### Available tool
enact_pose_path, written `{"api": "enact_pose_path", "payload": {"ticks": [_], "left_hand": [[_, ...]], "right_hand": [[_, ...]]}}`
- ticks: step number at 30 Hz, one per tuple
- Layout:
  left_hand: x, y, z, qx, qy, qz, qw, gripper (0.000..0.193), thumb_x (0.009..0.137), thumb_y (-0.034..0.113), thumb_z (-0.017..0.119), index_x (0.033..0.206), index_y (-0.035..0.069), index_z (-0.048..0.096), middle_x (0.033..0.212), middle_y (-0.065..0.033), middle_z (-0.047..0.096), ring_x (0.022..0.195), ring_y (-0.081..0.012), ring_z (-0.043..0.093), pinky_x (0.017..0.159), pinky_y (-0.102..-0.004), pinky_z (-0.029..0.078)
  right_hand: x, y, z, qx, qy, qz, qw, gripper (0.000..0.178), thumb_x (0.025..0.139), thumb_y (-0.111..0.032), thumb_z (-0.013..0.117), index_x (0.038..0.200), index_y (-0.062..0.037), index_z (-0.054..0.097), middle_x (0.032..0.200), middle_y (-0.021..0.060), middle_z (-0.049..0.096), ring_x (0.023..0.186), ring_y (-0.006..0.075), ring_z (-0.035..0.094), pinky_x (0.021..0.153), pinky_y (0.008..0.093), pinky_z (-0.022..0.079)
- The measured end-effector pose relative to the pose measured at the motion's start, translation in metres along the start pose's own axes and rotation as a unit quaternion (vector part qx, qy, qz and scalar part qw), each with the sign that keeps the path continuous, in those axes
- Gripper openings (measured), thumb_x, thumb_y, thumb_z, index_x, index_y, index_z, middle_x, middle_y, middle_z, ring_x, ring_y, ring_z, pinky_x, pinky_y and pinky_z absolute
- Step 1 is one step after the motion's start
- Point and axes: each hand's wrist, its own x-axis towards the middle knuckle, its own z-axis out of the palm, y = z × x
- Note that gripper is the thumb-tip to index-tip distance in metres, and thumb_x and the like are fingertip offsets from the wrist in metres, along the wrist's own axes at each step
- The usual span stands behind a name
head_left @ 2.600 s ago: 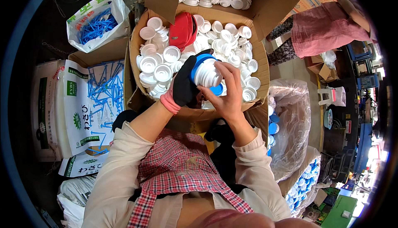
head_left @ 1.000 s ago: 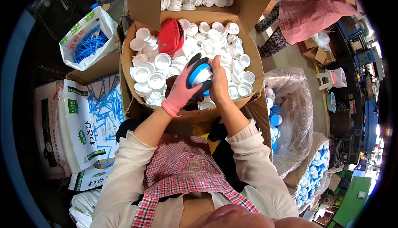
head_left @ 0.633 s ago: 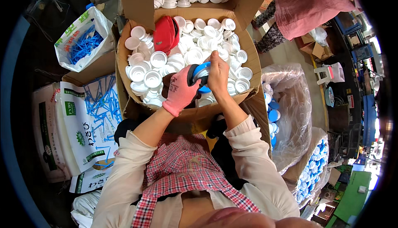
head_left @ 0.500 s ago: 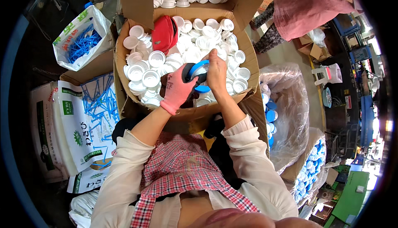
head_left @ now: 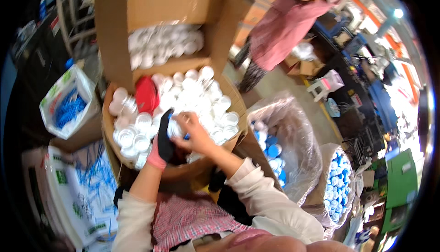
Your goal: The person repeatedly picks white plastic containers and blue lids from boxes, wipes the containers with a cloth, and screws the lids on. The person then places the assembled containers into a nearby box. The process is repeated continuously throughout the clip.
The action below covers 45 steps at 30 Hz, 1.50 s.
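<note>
Over the near part of a large cardboard box (head_left: 110,135), both of my hands are together at a round blue-and-white lid (head_left: 174,129). My left hand (head_left: 164,139), in a pink glove with a black palm, is closed round its left side. The bare fingers of my right hand (head_left: 196,135) span its right side, bent against it. Fine detail is blurred, and the glove hides part of the lid. Many white plastic caps (head_left: 195,91) fill the box around my hands. A red pouch (head_left: 146,95) lies on these caps, beyond my left hand.
Another box of white caps (head_left: 165,43) stands behind. At left are a bag of blue plastic strips (head_left: 71,107) and more strips (head_left: 94,174) on printed sacks. Plastic-lined containers of blue and white caps (head_left: 273,151) (head_left: 338,183) stand right. A person in pink (head_left: 284,27) stands beyond.
The whole view has swung and tilted, so the boxes sit further left and slanted. The lid has turned from edge-on with its blue rim showing to show more white. My right fingers have shifted on it.
</note>
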Motion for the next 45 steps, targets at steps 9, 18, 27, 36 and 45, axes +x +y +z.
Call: {"api": "enact_pose_path", "payload": {"ticks": [9, 18, 27, 36, 45], "left_hand": [[0.005, 0.016, 0.015, 0.255, -0.106, 0.105, 0.955, 0.054, 0.077, 0.009, 0.067, 0.125, 0.004, 0.044, 0.113, -0.0089, 0.056, 0.102, -0.0201, 0.058, 0.086, -0.0326, 0.049], [0.005, 0.026, 0.0, -0.033, -0.008, -0.007, 0.999, 0.065, 0.091, 0.048, 0.048, 0.139, 0.006, 0.033, 0.129, -0.023, 0.05, 0.112, -0.0308, 0.056, 0.088, -0.0425, 0.05], [0.01, 0.031, -0.002, -0.228, 0.0, -0.072, 0.971, 0.061, 0.098, 0.046, 0.039, 0.141, 0.004, 0.031, 0.135, -0.0194, 0.048, 0.113, -0.0286, 0.057, 0.092, -0.0404, 0.049], [0.008, 0.021, 0.0, -0.022, -0.006, -0.04, 0.999, 0.062, 0.1, 0.048, 0.024, 0.142, 0.002, 0.031, 0.133, -0.0133, 0.047, 0.122, -0.0247, 0.049, 0.104, -0.0386, 0.039], [-0.001, 0.033, 0.004, 0.227, -0.023, 0.1, 0.969, 0.053, 0.09, 0.01, 0.059, 0.136, 0.0, 0.035, 0.136, -0.0133, 0.046, 0.118, -0.0213, 0.051, 0.101, -0.0335, 0.04]], "right_hand": [[-0.013, 0.003, -0.019, -0.152, 0.008, -0.097, 0.984, 0.044, 0.072, -0.03, 0.073, 0.11, -0.0112, 0.058, 0.106, 0.0157, 0.05, 0.071, 0.0335, 0.06, 0.058, 0.0382, 0.052], [0.002, -0.016, -0.03, 0.149, 0.145, 0.03, 0.978, 0.052, 0.07, -0.013, 0.077, 0.116, -0.0054, 0.053, 0.113, 0.0115, 0.046, 0.108, 0.0247, 0.047, 0.094, 0.0346, 0.039], [0.001, -0.039, -0.045, 0.077, 0.116, -0.024, 0.99, 0.07, 0.062, -0.01, 0.082, 0.123, -0.0024, 0.05, 0.118, 0.0161, 0.048, 0.106, 0.0277, 0.05, 0.089, 0.0352, 0.044], [0.005, -0.031, -0.036, -0.026, 0.034, -0.068, 0.997, 0.07, 0.062, -0.009, 0.084, 0.125, -0.0024, 0.053, 0.117, 0.0159, 0.052, 0.102, 0.0278, 0.056, 0.083, 0.0362, 0.048], [0.004, -0.038, -0.033, -0.048, 0.025, -0.039, 0.998, 0.07, 0.061, -0.007, 0.083, 0.125, -0.0034, 0.054, 0.117, 0.0147, 0.052, 0.104, 0.0289, 0.054, 0.087, 0.0372, 0.046]]}}
